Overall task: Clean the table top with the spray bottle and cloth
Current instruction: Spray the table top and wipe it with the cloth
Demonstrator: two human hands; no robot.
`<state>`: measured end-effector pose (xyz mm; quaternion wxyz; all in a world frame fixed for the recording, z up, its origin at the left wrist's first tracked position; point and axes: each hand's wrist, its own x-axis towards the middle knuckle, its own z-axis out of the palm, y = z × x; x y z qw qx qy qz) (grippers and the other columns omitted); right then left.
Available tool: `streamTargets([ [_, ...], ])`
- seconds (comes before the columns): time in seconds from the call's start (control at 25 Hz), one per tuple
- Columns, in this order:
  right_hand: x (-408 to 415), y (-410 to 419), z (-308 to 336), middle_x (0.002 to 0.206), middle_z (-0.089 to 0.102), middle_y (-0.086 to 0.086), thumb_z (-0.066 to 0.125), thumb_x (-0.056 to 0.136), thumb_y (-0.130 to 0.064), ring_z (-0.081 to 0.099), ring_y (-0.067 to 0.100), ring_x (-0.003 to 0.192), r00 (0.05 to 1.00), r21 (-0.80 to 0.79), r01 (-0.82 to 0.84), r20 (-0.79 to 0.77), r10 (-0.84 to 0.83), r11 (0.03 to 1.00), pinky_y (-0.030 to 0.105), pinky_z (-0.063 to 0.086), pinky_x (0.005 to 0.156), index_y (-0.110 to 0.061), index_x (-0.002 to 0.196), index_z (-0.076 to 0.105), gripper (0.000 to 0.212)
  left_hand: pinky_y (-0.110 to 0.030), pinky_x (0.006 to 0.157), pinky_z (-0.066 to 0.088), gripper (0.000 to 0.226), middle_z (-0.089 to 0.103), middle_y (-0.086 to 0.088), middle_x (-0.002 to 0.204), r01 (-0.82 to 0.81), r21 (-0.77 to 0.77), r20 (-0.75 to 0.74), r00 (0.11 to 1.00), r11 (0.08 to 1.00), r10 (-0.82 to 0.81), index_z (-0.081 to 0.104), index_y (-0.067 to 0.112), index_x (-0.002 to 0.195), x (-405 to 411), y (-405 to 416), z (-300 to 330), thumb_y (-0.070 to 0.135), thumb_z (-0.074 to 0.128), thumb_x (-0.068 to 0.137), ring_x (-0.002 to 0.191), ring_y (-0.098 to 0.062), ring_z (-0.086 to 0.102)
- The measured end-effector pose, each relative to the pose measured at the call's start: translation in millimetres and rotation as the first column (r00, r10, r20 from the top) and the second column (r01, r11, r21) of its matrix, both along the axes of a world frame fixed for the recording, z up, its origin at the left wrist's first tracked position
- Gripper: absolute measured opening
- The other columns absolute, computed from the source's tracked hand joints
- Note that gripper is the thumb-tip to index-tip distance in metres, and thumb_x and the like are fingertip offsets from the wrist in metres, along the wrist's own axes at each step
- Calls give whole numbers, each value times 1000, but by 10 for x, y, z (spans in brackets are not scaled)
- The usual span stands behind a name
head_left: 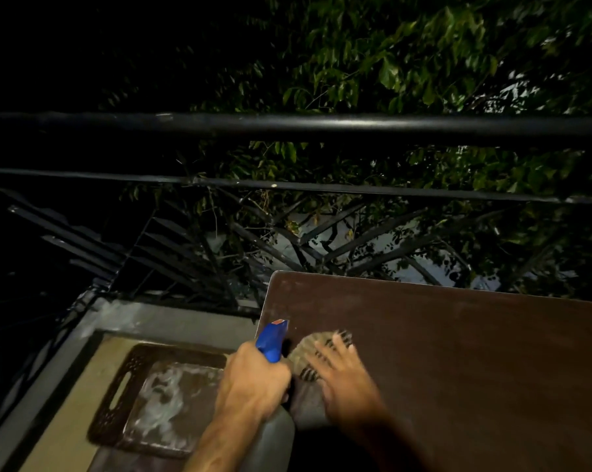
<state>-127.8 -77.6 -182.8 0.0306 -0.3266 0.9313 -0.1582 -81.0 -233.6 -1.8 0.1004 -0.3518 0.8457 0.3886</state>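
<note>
A dark brown table top [458, 352] fills the lower right of the head view. My left hand [253, 376] grips the neck of a spray bottle [271, 338] with a blue trigger head, held at the table's left edge; its grey body [277, 434] hangs below my wrist. My right hand [342, 373] lies flat, fingers spread, on a striped grey cloth [309, 352] near the table's left edge. The hand is motion-blurred and covers part of the cloth.
A black metal railing [321, 126] runs across the view behind the table, with dark leaves beyond. On the floor at lower left lies a brown plastic crate [117, 396] with a pale sheet inside. A grey ledge [171, 318] borders the balcony.
</note>
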Motion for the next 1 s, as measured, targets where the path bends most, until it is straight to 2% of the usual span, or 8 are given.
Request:
streamTargets([
  [0.12, 401, -295, -295, 140, 55, -5, 32, 104, -36, 9, 25, 149, 994, 43, -110, -10, 110, 993, 46, 24, 113, -33, 132, 55, 36, -26, 45, 37, 12, 61, 0, 63, -15, -1, 24, 1000, 1000, 15, 61, 13, 76, 20, -68, 30, 22, 66, 80, 50, -12, 55],
  [0.32, 191, -444, 32, 159, 20, -15, 57, 90, -37, 20, 21, 147, 979, -90, -203, 10, 205, 975, 44, 37, 110, -40, 134, 48, 45, -26, 50, 41, 16, 65, -2, 60, -64, 10, 24, 998, 998, 64, 64, 9, 73, 79, -305, -14, 23, 67, 78, 55, -18, 60],
  [0.4, -201, -537, 188, 158, 22, -13, 47, 94, -24, 12, 19, 147, 989, -99, -140, -60, 135, 985, 45, 19, 118, -40, 145, 36, 55, -28, 54, 45, 17, 68, -5, 61, -73, 11, 32, 997, 997, 73, 66, 8, 71, 103, -402, -28, 24, 67, 74, 59, -24, 63],
  [0.48, -626, -681, 312, 161, 17, -12, 42, 100, -19, 0, 20, 148, 999, -136, 11, 40, -5, 991, 44, 0, 120, -39, 151, 28, 57, -26, 52, 42, 14, 66, -4, 55, -61, 26, 33, 998, 998, 60, 67, 8, 69, 139, -465, -19, 21, 68, 74, 55, -22, 61],
  [0.68, -713, -931, 278, 161, 16, -8, 40, 101, -21, 0, 23, 149, 994, -86, 96, 54, -91, 992, 41, -7, 117, -34, 152, 26, 55, -26, 52, 43, 9, 68, -2, 65, -91, 7, 29, 995, 996, 91, 71, 12, 83, 137, -607, 9, 19, 69, 79, 60, -16, 62],
  [0.8, -135, -900, 121, 159, 24, -3, 50, 96, -24, 17, 24, 147, 993, -66, -113, -29, 112, 991, 45, 7, 117, -30, 148, 38, 53, -31, 60, 54, 14, 71, -5, 72, -104, -5, 33, 994, 995, 104, 69, 13, 82, 88, -685, -39, 25, 69, 75, 67, -22, 68],
  [0.88, 328, -975, -86, 146, 39, 6, 49, 98, -28, 46, 25, 128, 990, -37, -89, 105, 93, 995, 46, 31, 112, -22, 132, 58, 35, -37, 62, 58, 11, 70, -6, 71, -98, 2, 14, 995, 995, 98, 66, 14, 80, 47, -698, -63, 25, 68, 78, 65, -23, 68],
  [1.0, 571, -1047, -331, 135, 42, 9, 28, 106, -25, 50, 23, 111, 995, -49, -95, -13, 95, 994, 42, 36, 108, -11, 147, 38, 45, -39, 67, 61, 8, 72, -5, 68, -96, 45, 18, 995, 994, 96, 65, 13, 80, -24, -739, -122, 20, 67, 83, 61, -20, 68],
])
